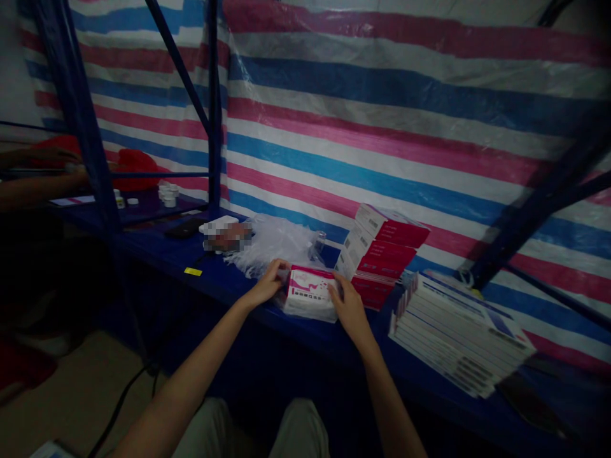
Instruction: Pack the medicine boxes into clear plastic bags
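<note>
A pink-and-white carton lies in front of me at the edge of the blue table, with clear plastic showing around its sides. My left hand holds its left side, fingers bent at the upper left corner by the plastic. On the opposite side, my right hand grips the carton, its thumb over the top face. Just behind lies a loose pile of clear plastic bags. Close to my right hand stands a leaning stack of red-and-white boxes.
A stack of flat white boxes sits at the right. Along the blue table at left are a yellow label, a dark phone-like object and small white jars. Blue posts frame the striped sheet. Another person's arm shows far left.
</note>
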Tool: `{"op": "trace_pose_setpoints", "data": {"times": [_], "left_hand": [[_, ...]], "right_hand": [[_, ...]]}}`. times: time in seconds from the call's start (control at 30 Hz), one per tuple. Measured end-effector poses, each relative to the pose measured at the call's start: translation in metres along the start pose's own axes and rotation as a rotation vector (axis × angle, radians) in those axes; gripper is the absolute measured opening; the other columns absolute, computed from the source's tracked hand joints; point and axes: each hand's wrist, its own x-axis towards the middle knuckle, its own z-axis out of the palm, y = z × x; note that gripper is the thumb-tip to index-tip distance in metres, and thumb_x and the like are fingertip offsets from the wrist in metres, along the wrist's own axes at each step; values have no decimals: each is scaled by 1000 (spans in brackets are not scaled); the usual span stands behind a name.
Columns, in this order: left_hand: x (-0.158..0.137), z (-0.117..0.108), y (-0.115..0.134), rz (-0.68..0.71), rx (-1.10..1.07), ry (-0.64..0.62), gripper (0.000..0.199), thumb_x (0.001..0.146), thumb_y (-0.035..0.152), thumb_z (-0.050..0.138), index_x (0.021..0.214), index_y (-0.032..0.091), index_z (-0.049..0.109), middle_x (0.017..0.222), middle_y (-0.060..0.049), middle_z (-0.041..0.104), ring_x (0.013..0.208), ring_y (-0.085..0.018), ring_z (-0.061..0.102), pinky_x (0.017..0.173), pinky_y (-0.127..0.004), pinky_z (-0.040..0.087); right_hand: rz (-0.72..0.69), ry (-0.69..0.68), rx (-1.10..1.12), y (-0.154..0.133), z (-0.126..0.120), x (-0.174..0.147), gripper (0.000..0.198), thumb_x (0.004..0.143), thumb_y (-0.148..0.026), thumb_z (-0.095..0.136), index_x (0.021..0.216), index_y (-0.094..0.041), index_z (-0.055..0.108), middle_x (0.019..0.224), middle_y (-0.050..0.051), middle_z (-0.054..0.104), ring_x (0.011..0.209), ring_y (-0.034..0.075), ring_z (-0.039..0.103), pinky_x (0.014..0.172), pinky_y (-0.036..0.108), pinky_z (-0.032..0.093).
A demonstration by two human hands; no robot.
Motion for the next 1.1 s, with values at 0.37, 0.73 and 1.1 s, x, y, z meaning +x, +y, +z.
{"op": "trace_pose_setpoints", "data": {"times": [0.37, 0.73, 1.1], "left_hand": [[-6, 4, 12, -105, -70, -103, 43, 85, 48, 38, 114, 17, 45, 114, -7, 54, 108, -20, 50, 98, -36, 33], [-13, -7, 23, 9, -170, -383, 80, 72, 44, 62, 136, 17, 21, 139, -13, 34, 122, -21, 39, 102, -38, 31], [-15, -15, 24, 94, -149, -485, 101, 57, 44, 73, 137, 17, 17, 138, -14, 35, 124, -24, 36, 104, -40, 27]], "right_hand": [[207, -176, 250, 5, -5, -24, 66, 81, -48, 47, 138, -25, 24, 128, 7, 49, 115, 23, 48, 94, 40, 39], [-27, -57, -216, 19, -5, -77, 48, 82, -42, 49, 123, -17, 49, 125, 10, 52, 116, 24, 47, 98, 43, 38], [75, -54, 169, -8, -21, -14, 46, 87, -48, 36, 122, -22, 50, 123, 7, 52, 117, 20, 45, 103, 41, 32]]}}
